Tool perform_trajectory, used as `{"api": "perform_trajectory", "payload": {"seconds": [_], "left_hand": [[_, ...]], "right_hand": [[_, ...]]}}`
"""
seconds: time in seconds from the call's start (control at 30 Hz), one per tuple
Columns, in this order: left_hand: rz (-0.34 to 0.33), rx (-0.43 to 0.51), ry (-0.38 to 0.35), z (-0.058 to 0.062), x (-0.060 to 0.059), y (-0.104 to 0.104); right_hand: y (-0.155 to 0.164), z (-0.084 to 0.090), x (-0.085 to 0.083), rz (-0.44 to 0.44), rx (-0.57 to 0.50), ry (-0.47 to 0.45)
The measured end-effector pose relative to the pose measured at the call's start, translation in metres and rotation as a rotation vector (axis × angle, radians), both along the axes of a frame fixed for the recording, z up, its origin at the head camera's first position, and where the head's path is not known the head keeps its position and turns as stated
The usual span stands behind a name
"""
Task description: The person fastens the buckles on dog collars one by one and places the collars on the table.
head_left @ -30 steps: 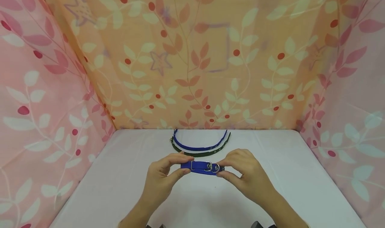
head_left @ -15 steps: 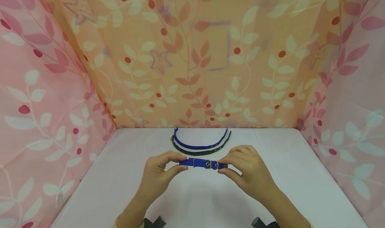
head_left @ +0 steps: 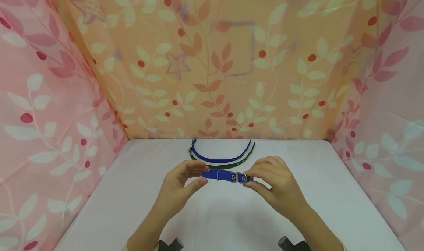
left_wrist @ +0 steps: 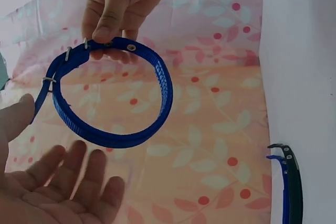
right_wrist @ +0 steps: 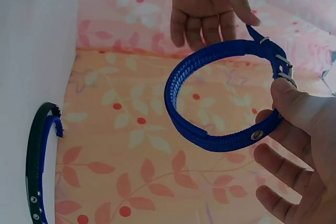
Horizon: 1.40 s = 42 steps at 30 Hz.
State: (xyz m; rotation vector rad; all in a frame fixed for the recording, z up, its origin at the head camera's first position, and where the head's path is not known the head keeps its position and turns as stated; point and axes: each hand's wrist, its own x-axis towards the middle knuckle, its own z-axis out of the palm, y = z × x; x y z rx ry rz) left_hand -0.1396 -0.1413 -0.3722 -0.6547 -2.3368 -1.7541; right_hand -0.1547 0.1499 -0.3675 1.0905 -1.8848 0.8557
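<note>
A blue buckled dog collar (head_left: pixel 226 176), closed into a ring, is held up above the white table in the head view. My right hand (head_left: pixel 279 186) pinches it between thumb and fingers beside the metal D-ring (head_left: pixel 244 178). In the right wrist view, the collar (right_wrist: pixel 220 144) shows its buckle, a metal keeper loop and an eyelet near that pinch. My left hand (head_left: pixel 179 184) is at the strap's loose tip, its thumb right at the tip and its other fingers extended. The left wrist view shows this palm (left_wrist: pixel 58 192) spread below the collar (left_wrist: pixel 121 141).
Beyond my hands, a second blue collar (head_left: pixel 216 160) and a dark green collar (head_left: pixel 222 166) lie curved side by side on the white table (head_left: pixel 132 207). Leaf-patterned cloth (head_left: pixel 205 96) hangs at the back and on both sides. Dark fittings (head_left: pixel 172 244) show near the wrists.
My left fingers have loosened from a pinch on the collar and spread apart. My right hand keeps its pinch, and the collar has shifted slightly up and right.
</note>
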Motion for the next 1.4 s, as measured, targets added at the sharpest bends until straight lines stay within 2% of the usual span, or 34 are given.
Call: {"api": "perform_trajectory", "payload": {"seconds": [0.1,0.2,0.3,0.5,0.63,0.8,1.0,1.17,1.27,1.4], "left_hand": [[-0.030,-0.077,-0.116,0.001,-0.002,0.000],[-0.081,-0.111,-0.201,0.000,-0.003,-0.001],[-0.125,-0.098,-0.240,-0.001,-0.004,-0.001],[-0.157,-0.051,-0.290,-0.001,-0.005,0.001],[-0.198,-0.004,-0.320,-0.001,-0.005,0.003],[-0.219,0.004,-0.308,0.000,-0.003,0.004],[-0.191,-0.053,-0.244,0.001,-0.001,0.004],[-0.194,-0.053,-0.172,0.003,0.002,0.001],[-0.208,-0.031,-0.136,0.003,0.002,0.001],[-0.189,-0.026,-0.117,0.002,0.002,0.004]], "right_hand": [[0.000,0.002,0.000,0.020,-0.016,0.045],[-0.001,0.003,0.000,0.034,-0.022,0.090],[-0.002,0.004,0.000,0.043,-0.025,0.115],[-0.002,0.003,-0.002,0.075,-0.024,0.124],[0.000,0.004,-0.002,0.097,-0.017,0.074],[0.008,0.005,0.001,0.061,0.029,-0.116],[0.012,0.002,0.006,-0.074,0.089,-0.461],[0.010,-0.001,0.005,-0.128,0.080,-0.726],[0.011,0.000,0.005,-0.126,0.067,-0.831],[0.011,0.002,0.005,-0.092,0.051,-0.914]]}}
